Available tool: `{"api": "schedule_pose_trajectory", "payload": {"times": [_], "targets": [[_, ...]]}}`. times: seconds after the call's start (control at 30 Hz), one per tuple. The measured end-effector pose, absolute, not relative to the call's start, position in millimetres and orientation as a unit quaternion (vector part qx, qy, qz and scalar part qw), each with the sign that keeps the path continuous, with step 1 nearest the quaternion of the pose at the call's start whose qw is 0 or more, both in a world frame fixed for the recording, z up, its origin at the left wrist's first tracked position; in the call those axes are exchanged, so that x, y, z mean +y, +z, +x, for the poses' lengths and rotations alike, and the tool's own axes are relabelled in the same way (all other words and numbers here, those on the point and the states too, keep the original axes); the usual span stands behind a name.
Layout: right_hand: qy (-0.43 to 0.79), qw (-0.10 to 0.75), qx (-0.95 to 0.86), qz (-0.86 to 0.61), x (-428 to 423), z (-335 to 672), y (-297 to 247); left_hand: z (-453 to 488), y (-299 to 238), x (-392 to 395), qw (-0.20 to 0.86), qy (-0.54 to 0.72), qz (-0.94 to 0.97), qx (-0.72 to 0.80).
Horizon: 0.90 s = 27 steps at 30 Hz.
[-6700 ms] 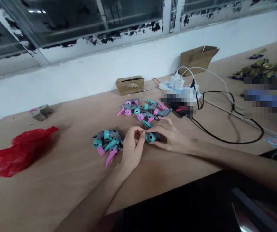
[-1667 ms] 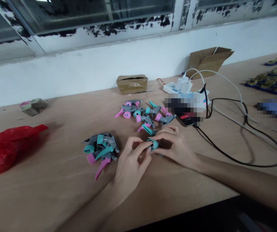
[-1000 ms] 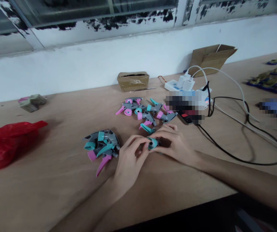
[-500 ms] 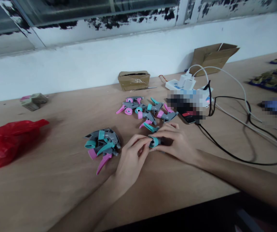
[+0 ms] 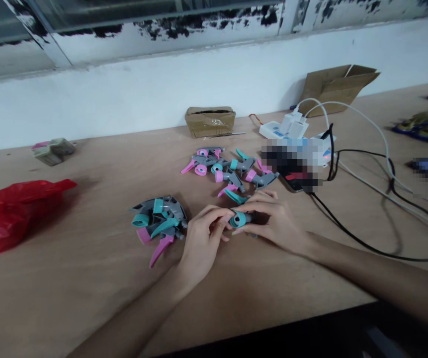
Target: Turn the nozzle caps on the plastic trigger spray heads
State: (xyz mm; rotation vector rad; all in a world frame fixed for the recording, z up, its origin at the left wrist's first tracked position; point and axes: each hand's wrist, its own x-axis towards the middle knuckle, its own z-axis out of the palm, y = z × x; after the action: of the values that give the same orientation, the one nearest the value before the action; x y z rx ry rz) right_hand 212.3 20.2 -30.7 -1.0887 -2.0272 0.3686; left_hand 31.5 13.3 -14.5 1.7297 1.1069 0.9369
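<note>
Between my hands is a grey trigger spray head with a teal collar [image 5: 238, 219], its open ring turned towards me. My right hand [image 5: 273, 219] closes around its grey body, which the fingers partly hide. My left hand [image 5: 204, 238] pinches at the left rim of the collar with thumb and forefinger; whether a small part sits between the fingertips cannot be seen. To the left lies a pile of grey, teal and pink trigger spray heads [image 5: 166, 219]. Beyond my hands spreads another loose group of spray heads [image 5: 224, 166], one teal trigger close to my right fingers.
A red plastic bag [image 5: 20, 214] lies at the left, with small greyish blocks [image 5: 54, 151] behind it. Cardboard boxes [image 5: 211, 122] stand by the wall. A power strip [image 5: 271, 130], a phone [image 5: 292, 183] and a looping black cable [image 5: 359, 246] occupy the right.
The teal collar's opening faces me more fully now. My left fingertips have shifted slightly to the collar's upper left, with lower fingers showing beneath. The view has moved a little.
</note>
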Motion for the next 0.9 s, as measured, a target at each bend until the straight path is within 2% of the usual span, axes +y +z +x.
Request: {"api": "schedule_pose_trajectory", "payload": {"times": [0.4, 0.57, 0.7, 0.9], "targets": [[0.160, 0.396, -0.798, -0.425, 21.7, 216.0, -29.0, 31.6, -9.3, 6.9, 0.440, 0.366, 0.683, 0.454], [0.151, 0.404, -0.808, -0.401, 23.2, 217.9, -30.5, 34.5, -11.5, 7.9, 0.518, 0.387, 0.613, 0.454], [0.152, 0.394, -0.823, -0.381, 21.5, 216.6, -31.0, 33.5, -12.4, 11.6, 0.571, 0.339, 0.606, 0.437], [0.138, 0.397, -0.830, -0.366, 14.2, 215.2, -28.4, 30.5, -8.9, 14.9, 0.578, 0.287, 0.636, 0.423]]}}
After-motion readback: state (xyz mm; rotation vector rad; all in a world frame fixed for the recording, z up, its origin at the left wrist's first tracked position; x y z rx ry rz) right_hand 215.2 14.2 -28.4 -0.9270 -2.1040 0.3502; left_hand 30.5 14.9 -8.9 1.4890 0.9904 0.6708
